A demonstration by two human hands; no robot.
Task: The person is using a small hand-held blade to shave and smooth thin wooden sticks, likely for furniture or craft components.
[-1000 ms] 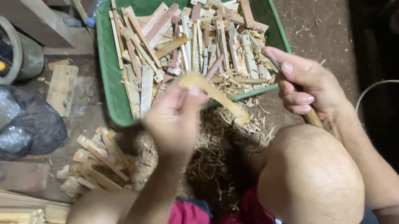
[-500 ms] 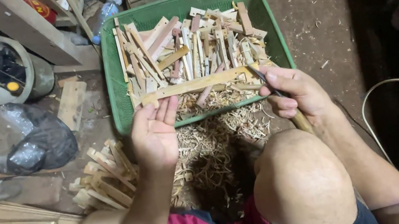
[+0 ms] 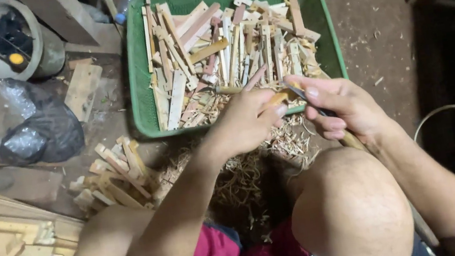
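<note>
The left hand [image 3: 245, 125] is clenched over a short bamboo strip [image 3: 279, 99], whose yellow end pokes out toward 3 o'clock just past the knuckles. The right hand [image 3: 341, 108] grips a knife [image 3: 294, 88] by its wooden handle, which sticks out below the palm toward 5 o'clock; the thumb lies along the top, and the dark blade tip meets the strip's end at 9 o'clock from the thumb. Both hands are nearly touching.

Compared with 0.5 s ago, the strip is no longer held out flat and long across the tub's near rim; the left fist now covers most of it and the 2 hands have drawn together over it. I judge that the blade is set on the strip's end, a shaving cut under way rather than a mere handling of the piece.

What shows of the strip is pale yellow, thin and smooth. Most of its length is hidden inside the fist.

At 12 o'clock from the hands sits a green plastic tub [image 3: 136, 69] full of cut bamboo slats [image 3: 228, 55], some pinkish, some pale. Curled shavings [image 3: 247, 173] lie heaped at 6 o'clock between the knees. A loose pile of short offcuts [image 3: 116, 173] lies at 9 o'clock, and crumpled plastic bags [image 3: 14, 125] lie farther out toward 10 o'clock.
</note>
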